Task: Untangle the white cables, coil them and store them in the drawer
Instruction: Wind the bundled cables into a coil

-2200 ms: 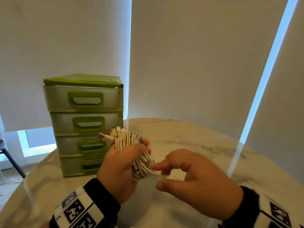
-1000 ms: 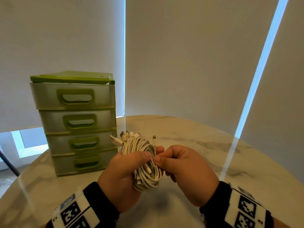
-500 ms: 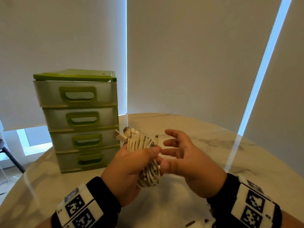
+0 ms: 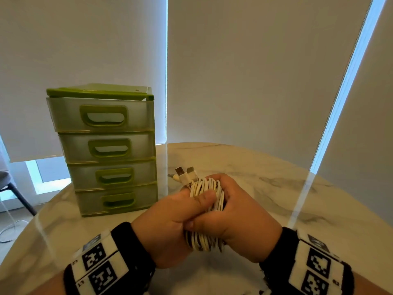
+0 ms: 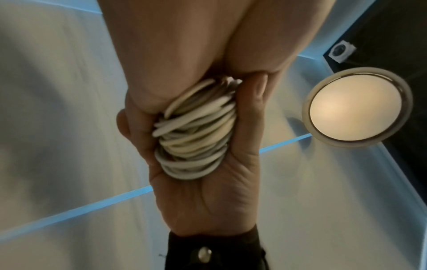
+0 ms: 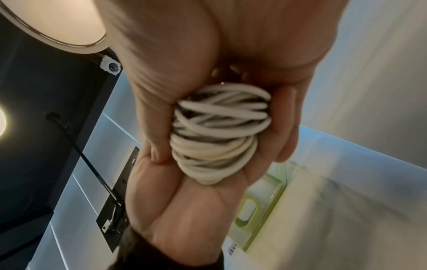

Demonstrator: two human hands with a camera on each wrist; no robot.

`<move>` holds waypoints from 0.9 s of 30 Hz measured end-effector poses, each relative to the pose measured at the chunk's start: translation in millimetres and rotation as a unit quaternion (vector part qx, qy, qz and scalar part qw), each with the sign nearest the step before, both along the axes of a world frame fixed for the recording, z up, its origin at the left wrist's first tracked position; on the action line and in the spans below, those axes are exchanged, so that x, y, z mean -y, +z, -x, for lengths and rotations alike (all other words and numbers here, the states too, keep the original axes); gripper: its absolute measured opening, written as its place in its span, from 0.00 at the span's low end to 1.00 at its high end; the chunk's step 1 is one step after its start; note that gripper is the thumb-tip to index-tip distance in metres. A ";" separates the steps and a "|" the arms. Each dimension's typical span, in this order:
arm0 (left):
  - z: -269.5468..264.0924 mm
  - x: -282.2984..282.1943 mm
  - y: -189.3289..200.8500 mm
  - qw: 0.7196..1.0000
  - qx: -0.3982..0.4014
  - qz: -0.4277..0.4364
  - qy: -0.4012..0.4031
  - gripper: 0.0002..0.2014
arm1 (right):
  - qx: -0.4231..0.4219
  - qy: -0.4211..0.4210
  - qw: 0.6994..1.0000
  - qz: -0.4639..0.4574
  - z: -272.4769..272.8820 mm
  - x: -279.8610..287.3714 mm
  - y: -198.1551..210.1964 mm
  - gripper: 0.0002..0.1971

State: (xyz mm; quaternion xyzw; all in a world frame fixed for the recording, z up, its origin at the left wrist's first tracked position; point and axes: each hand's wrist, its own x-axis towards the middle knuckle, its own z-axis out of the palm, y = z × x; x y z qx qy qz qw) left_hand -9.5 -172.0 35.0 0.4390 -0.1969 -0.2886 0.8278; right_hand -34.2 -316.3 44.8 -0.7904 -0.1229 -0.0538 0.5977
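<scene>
At nine to ten o'clock of the hands stands the green drawer unit (image 4: 106,150), four translucent drawers stacked on the marble table (image 4: 265,188), every one of them closed. Just right of it, over the near middle of the table, the left hand (image 4: 168,226) grips the coiled white cables (image 4: 209,193) — thumb laid across the top of the loops, fingers wrapped round from underneath, as the left wrist view confirms. A cluster of plug ends (image 4: 185,174) sticks out of the bundle at eleven o'clock, towards the drawers. At three o'clock of the coil the right hand (image 4: 238,220) is clenched round the same bundle from the other side, its fingers curled over the far edge of the loops.

The cables look coiled, so the step in hand is probably squeezing the bundle tight before it is stowed. To do it well, I would keep the loops stacked flat and even rather than crossed — the right wrist view shows a few strands lying askew over the others — and tuck the loose plugs against the coil so they cannot snag on a drawer's rim. One hand must then take the whole bundle firmly enough that it does not spring open, freeing the other to pull a drawer by its handle.
</scene>
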 end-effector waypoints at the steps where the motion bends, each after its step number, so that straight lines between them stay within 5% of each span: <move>1: 0.0 0.4 0.5 1.000 0.002 -0.007 0.008 0.22 | 0.005 -0.004 1.000 0.011 -0.6 1.0 -0.5 0.35; 8: 0.9 5.4 -0.6 0.997 0.027 -0.057 0.044 0.26 | 0.021 0.016 0.996 0.083 0.3 3.2 1.6 0.39; 18: 4.1 6.0 -6.2 0.995 0.050 -0.090 0.013 0.25 | -0.040 0.137 0.963 0.230 4.8 16.5 12.5 0.68; 20: 1.8 5.9 -6.6 0.989 0.081 -0.114 0.047 0.27 | -0.060 0.138 0.977 0.153 0.8 14.8 12.2 0.71; 23: -3.0 5.8 -6.7 0.968 0.176 -0.162 0.071 0.16 | -0.122 0.025 0.986 -0.110 -11.2 9.9 2.0 0.64; 27: -0.6 5.4 1.7 0.921 0.296 -0.249 0.035 0.18 | -0.146 0.100 0.972 -0.156 2.4 2.8 5.0 0.25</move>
